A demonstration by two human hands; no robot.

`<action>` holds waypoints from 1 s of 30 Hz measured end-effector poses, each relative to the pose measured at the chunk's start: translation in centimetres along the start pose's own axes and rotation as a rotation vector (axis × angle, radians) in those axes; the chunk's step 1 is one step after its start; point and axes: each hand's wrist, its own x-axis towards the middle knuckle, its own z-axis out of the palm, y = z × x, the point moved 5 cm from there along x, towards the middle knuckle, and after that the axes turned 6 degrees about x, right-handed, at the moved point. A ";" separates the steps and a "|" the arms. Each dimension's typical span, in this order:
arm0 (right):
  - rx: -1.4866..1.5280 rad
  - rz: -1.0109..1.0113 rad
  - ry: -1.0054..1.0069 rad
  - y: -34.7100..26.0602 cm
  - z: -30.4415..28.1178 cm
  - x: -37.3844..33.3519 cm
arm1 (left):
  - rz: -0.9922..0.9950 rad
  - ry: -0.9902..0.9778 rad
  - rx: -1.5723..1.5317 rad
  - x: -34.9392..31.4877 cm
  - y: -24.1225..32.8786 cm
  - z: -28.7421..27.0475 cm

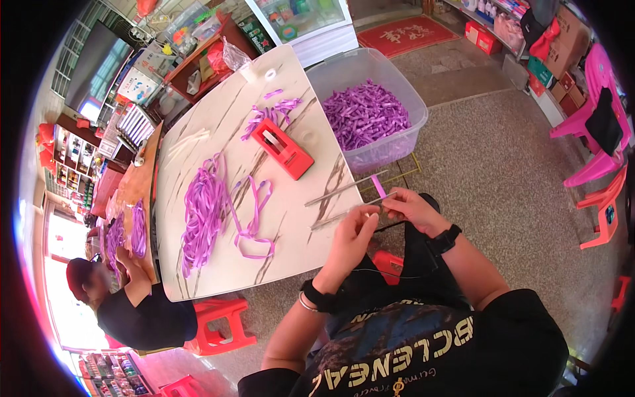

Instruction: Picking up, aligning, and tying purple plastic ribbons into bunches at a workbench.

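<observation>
Short, flat purple ribbon strip (378,186)

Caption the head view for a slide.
Left hand and right hand close to a purple strip on metal rods at a marbled table, a bin of purple pieces alongside.

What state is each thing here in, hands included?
Left hand: fingers curled, grip unclear
Right hand: fingers curled, grip unclear
Rods: side by side, jutting past the table's edge
Ribbon: loose, tangled
Red dispenser: resting on the table
Bin: open, holding purple pieces
Pink chair: upright
</observation>
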 end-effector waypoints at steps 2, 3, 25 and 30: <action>0.091 0.013 0.014 0.4 0.3 -0.1 | 0.172 0.108 0.299 1.6 0.4 -1.3; 0.183 0.028 0.024 0.6 0.6 -0.2 | 0.327 0.184 0.474 2.7 1.1 -2.1; 0.291 -0.082 0.016 1.9 -0.3 1.6 | 0.034 -0.060 0.835 11.4 -0.9 -2.8; -0.072 -0.436 0.046 1.7 -1.5 5.8 | 0.172 -0.018 0.623 12.4 -3.3 -3.2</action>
